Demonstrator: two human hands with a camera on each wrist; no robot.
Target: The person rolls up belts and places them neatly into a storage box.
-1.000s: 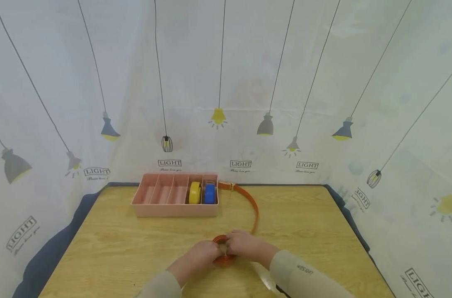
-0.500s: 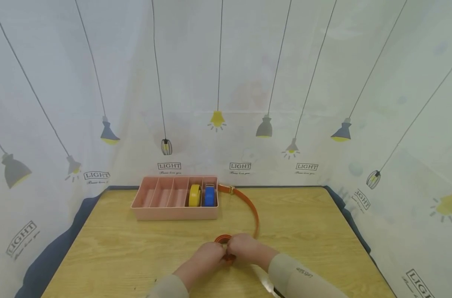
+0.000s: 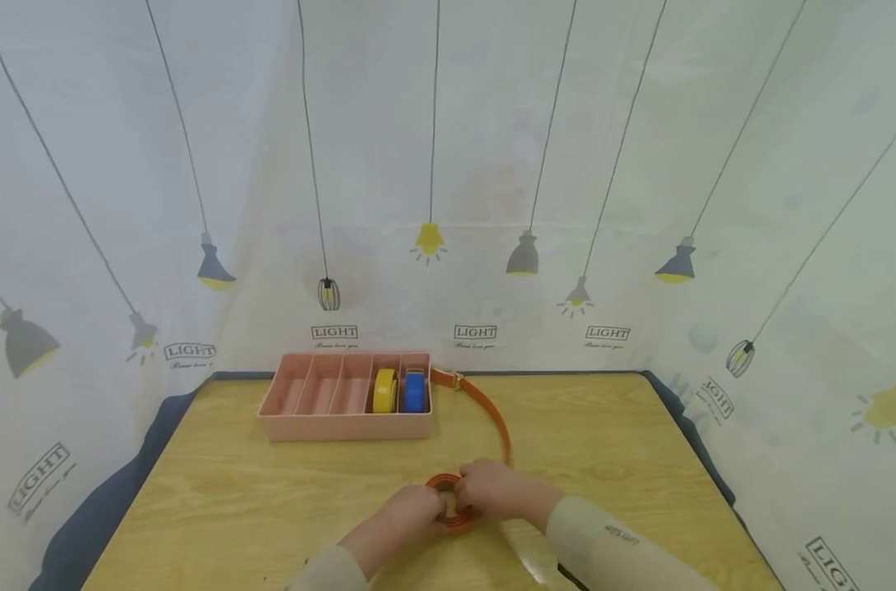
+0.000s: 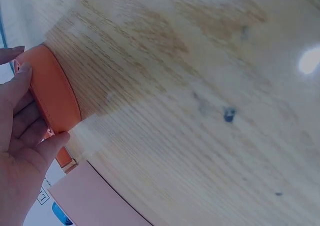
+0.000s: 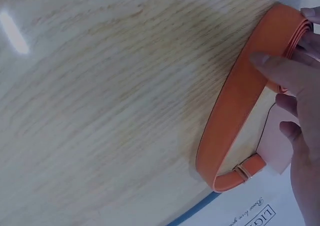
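Note:
An orange belt (image 3: 496, 414) stands on its edge on the wooden table, its near end wound into a coil (image 3: 443, 478). My left hand (image 3: 411, 510) grips the coil from the left; in the left wrist view its digits curl around the belt's orange band (image 4: 56, 88). From the right, my right hand (image 3: 492, 490) pinches the coil, its thumb against the outer face of the strap (image 5: 235, 100) and some fingers inside the roll. The unwound length curves back to a gold-coloured metal fitting (image 5: 243, 172) beside the pink tray. Both hands partly cover the coil.
At the back left stands a pink divided tray (image 3: 344, 427). Its two right compartments hold a yellow coiled strap (image 3: 384, 391) and a blue coiled strap (image 3: 414, 392). A white curtain (image 3: 388, 148) printed with lamps surrounds the wooden table (image 3: 603, 460).
The head view has tilted a little, so the tray sits lower. Both hands have shifted slightly about the coil, and more of its centre shows than half a second ago.

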